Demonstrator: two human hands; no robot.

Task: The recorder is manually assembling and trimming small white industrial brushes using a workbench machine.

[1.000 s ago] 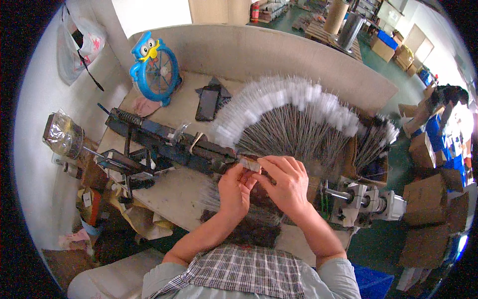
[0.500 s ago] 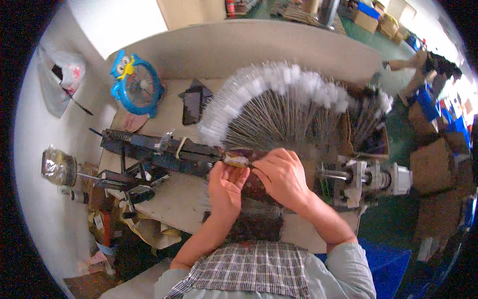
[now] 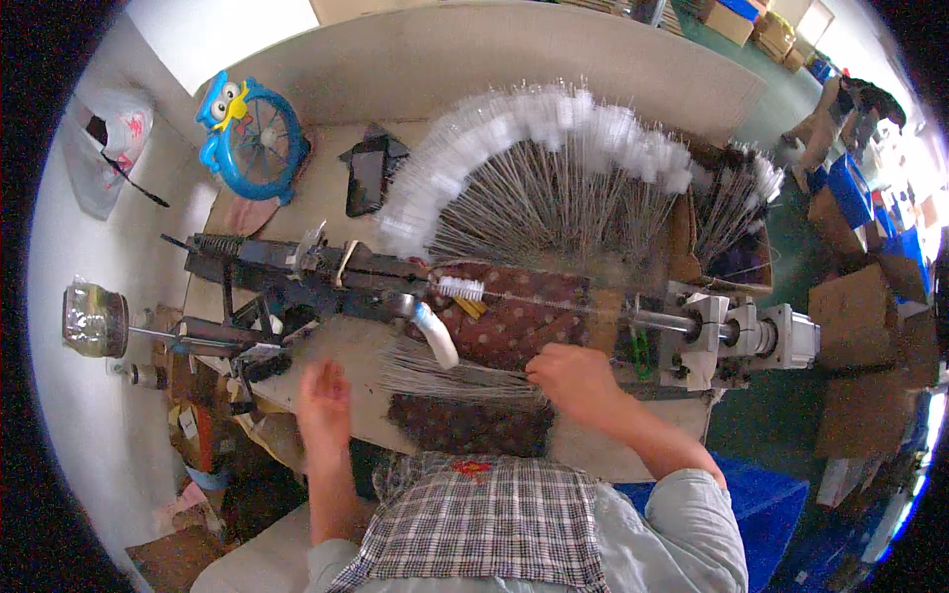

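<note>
Checked cloth covers the person's lap at the near edge of the view, and both forearms are seen rising from it toward the workbench. Half a second ago both hands were held together at the black twisting machine; now they have been drawn back toward the body and parted, which suggests one piece has been loaded and fresh wire is being fetched. The left hand is held open and flat, near the bench's front edge, just in front of the machine and holding nothing. The right hand is closed, pinching the right-hand ends of a loose bundle of thin wires. That bundle lies in front of the machine, its long axis running left to right, free ends fanned toward the left. Mounted in the machine, a small white brush points left, its wire stem stretched right toward a silver motor. Beyond the machine, finished white-tipped brushes are fanned out in an arc.
</note>
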